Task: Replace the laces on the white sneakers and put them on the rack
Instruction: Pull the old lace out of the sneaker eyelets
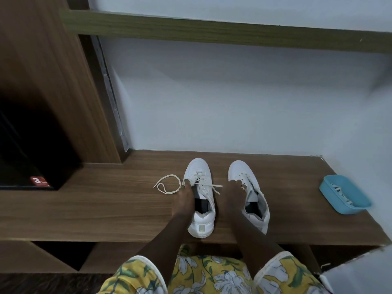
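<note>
Two white sneakers stand side by side on a wooden shelf (106,204), toes toward the wall. My left hand (184,198) grips the left side of the left sneaker (201,209) near its laces. A loose cream lace (167,183) trails from that shoe in a loop to the left, and another end lies across its tongue. My right hand (234,193) rests on the left edge of the right sneaker (252,200), fingers curled at its lace area. What those fingers pinch is hidden.
A blue plastic basket (344,197) holding white laces sits at the shelf's right end. A tall wooden cabinet (53,92) with a dark opening stands at the left. A white wall runs behind, with a higher wooden shelf (212,28) above.
</note>
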`<state>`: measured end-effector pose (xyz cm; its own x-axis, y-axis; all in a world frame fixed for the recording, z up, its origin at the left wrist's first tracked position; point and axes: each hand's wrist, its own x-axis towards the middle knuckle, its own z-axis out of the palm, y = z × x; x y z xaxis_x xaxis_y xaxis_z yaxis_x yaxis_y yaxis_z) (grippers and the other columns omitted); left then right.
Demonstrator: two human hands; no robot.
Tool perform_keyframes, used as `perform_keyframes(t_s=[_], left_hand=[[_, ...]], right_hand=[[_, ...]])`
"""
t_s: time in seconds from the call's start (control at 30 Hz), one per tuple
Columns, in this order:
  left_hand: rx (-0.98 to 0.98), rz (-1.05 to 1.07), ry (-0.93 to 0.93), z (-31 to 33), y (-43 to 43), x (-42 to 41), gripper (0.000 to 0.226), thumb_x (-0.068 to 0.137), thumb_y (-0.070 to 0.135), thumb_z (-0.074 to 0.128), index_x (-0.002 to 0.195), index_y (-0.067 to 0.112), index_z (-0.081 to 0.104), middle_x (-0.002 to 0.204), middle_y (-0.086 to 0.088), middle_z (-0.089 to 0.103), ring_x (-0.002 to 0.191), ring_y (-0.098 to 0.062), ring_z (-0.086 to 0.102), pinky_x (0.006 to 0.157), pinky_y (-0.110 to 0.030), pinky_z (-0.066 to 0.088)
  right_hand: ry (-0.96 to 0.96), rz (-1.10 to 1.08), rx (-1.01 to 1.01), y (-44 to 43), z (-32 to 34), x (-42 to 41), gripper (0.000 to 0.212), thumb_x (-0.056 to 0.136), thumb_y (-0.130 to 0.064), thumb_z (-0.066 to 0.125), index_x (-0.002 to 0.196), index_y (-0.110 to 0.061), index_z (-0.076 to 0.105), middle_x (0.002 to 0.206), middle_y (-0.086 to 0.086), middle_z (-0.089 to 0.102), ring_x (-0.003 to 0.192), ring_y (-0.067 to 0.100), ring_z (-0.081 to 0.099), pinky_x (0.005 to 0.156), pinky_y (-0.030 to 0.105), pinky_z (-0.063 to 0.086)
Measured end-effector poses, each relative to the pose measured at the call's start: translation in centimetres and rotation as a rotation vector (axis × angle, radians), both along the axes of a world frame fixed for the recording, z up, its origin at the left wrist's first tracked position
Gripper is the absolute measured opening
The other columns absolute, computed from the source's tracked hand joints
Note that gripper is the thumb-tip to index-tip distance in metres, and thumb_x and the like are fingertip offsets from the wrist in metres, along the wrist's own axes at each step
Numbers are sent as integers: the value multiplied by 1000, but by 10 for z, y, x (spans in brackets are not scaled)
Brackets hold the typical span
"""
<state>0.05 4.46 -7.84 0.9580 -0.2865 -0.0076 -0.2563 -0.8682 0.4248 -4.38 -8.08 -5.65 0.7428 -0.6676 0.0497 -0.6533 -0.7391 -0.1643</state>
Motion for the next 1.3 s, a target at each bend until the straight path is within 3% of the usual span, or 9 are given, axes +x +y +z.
perform_keyframes(t_s=[0.1, 0.2, 0.47, 0.7, 0.83, 1.07, 1.3], left_hand=[[-1, 1, -8, 0, 1, -1, 44, 99, 4, 31, 142, 9, 26, 112, -15, 60, 98, -30, 64, 75, -37, 51], [-6, 3, -1, 1, 1, -1, 42, 99, 4, 31, 141, 9, 27, 111, -16, 61, 97, -31, 63, 75, -38, 51], [-45, 2, 5, 3, 2, -2, 31, 98, 7, 34, 129, 10, 39, 107, -14, 62, 95, -30, 64, 75, -38, 52], [-35, -3, 11, 4, 4, -3, 24, 97, 8, 37, 120, 11, 44, 111, -12, 60, 99, -29, 62, 76, -36, 49], [-58, -4, 24, 4, 4, -3, 24, 97, 9, 39, 120, 12, 45, 110, -11, 60, 98, -29, 62, 77, -38, 50], [-69, -12, 11, 5, 5, -4, 28, 98, 9, 35, 124, 13, 43, 110, -13, 59, 99, -30, 61, 77, -37, 48], [-9, -14, -10, 3, 4, -3, 44, 97, 2, 30, 138, 16, 33, 110, -14, 59, 97, -30, 62, 78, -38, 48]], right_hand=[[20, 0, -6, -2, -4, -1, 27, 95, -12, 41, 110, -9, 62, 113, 7, 58, 109, 22, 52, 93, 30, 41], [-21, -5, 70, 2, 0, 5, 28, 96, -13, 38, 113, -8, 60, 120, 8, 54, 113, 24, 51, 94, 31, 41], [-110, 347, 55, 28, 6, 18, 31, 100, -23, 37, 120, -18, 60, 125, 6, 53, 115, 24, 50, 96, 36, 39], [-114, 400, 104, 35, 7, 23, 31, 100, -23, 40, 124, -17, 59, 131, 6, 51, 117, 25, 52, 102, 37, 40], [-38, 445, 29, 37, 9, 23, 31, 99, -17, 38, 126, -11, 52, 132, 8, 49, 116, 27, 53, 100, 36, 40], [49, 423, -106, 29, 7, 13, 31, 97, -16, 42, 126, -6, 50, 130, 11, 50, 116, 27, 53, 97, 37, 41], [68, 279, -13, 10, 4, -1, 30, 98, -7, 36, 123, -6, 51, 129, 11, 51, 114, 25, 55, 90, 31, 47]])
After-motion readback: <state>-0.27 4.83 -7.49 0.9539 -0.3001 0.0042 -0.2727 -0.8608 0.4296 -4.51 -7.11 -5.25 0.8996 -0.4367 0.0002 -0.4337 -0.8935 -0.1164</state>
